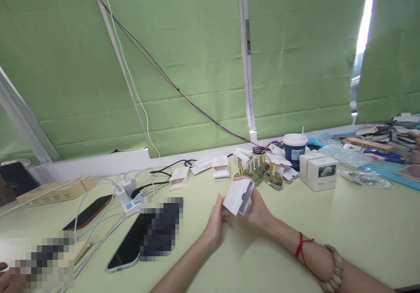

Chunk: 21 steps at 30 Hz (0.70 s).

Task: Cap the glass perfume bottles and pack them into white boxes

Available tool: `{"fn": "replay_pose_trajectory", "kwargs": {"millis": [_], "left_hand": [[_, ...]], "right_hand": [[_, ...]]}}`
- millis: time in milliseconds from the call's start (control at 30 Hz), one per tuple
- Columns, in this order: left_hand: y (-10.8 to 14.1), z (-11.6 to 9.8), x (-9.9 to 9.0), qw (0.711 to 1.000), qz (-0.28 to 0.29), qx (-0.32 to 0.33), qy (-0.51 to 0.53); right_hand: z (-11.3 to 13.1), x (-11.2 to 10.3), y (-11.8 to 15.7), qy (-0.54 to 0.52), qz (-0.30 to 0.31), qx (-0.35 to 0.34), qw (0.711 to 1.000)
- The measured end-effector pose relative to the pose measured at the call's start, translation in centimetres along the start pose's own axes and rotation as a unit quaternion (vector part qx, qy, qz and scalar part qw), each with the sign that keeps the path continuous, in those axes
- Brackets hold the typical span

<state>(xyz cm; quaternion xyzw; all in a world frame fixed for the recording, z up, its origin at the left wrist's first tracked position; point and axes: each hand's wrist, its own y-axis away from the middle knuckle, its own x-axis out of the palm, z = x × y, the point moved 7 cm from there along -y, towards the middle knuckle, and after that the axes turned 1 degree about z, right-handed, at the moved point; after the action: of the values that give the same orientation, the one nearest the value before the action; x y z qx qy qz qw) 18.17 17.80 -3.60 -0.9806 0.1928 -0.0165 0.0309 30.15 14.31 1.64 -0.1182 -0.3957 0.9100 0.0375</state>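
Note:
A small white cardboard box [234, 197] with a notched open end facing me is held up over the table between both hands. On its left side, my left hand [215, 223] is closed around the lower edge. My right hand [259, 210] grips it from the right and behind, and some of its fingers are hidden. Just beyond stand several glass perfume bottles [256, 170] with gold caps, one of them [273, 179] nearer and to the right. More white boxes lie behind, among them an upright open one [221, 169] and a tilted one [179, 178].
Two white cartons [321, 173] and a dark blue lidded cup [295, 151] stand at the right. To the left lie a phone [126, 245], a power strip [127, 197] with tangled cables and a long tan carton [55, 191]. Another person's hand [9, 280] is at the lower left.

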Motion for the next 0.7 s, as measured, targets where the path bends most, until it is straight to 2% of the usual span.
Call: {"fn": "replay_pose_trajectory", "kwargs": {"millis": [100,200,500,633,700], "left_hand": [[-0.6,-1.4,-1.7,0.98,-0.095,0.094,-0.15],[-1.8,-2.4,-2.4,0.954,-0.133,0.135,-0.232],[-7.1,-2.0,-2.2,0.891,-0.146,0.101,-0.418],[-8.0,-1.4,-1.9,0.872,-0.14,0.079,-0.463],[-7.8,-1.0,-2.0,0.866,-0.149,0.066,-0.472]], "right_hand": [[0.8,1.0,0.3,0.004,0.057,-0.008,0.998],[1.3,1.6,0.5,0.026,0.095,-0.034,0.995],[1.0,0.9,0.1,0.033,0.088,-0.021,0.995],[0.7,0.6,0.1,0.05,0.082,-0.02,0.995],[0.1,0.4,0.1,0.066,0.072,0.002,0.995]]}}
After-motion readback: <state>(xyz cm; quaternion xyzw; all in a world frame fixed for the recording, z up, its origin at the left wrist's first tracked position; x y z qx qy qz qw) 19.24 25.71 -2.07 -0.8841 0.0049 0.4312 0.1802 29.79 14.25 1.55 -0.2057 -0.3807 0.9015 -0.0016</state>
